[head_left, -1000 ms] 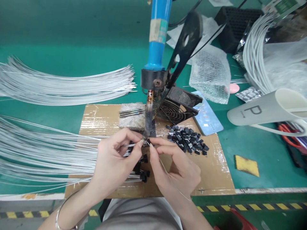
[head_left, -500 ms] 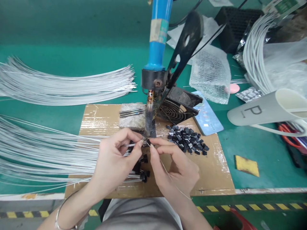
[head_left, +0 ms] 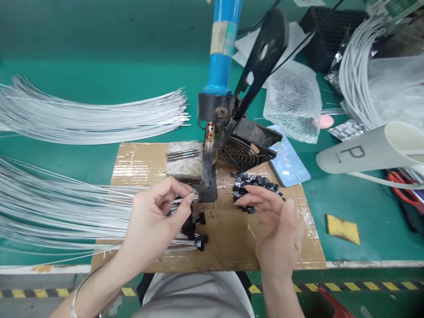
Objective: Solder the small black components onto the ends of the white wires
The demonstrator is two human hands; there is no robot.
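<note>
Silvery connector [head_left: 195, 196] protruding from pinched left fingers [head_left: 179, 187], right fingers [head_left: 265, 194] spread over black pieces [head_left: 247, 180]

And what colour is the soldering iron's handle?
The handle is blue, clearest in the head view.

1. The table [head_left: 371, 212] has a smooth green top.
2. Its pale front edge [head_left: 364, 264] is scuffed, with an orange-brown stain [head_left: 43, 268] toward the left.
3. A darker green surface [head_left: 99, 31] spans the far side.
4. Below, the floor [head_left: 397, 305] looks green at right and grey at left, crossed by a yellow-and-black striped band [head_left: 353, 286].
5. Light falls soft and fairly even over the table.
</note>
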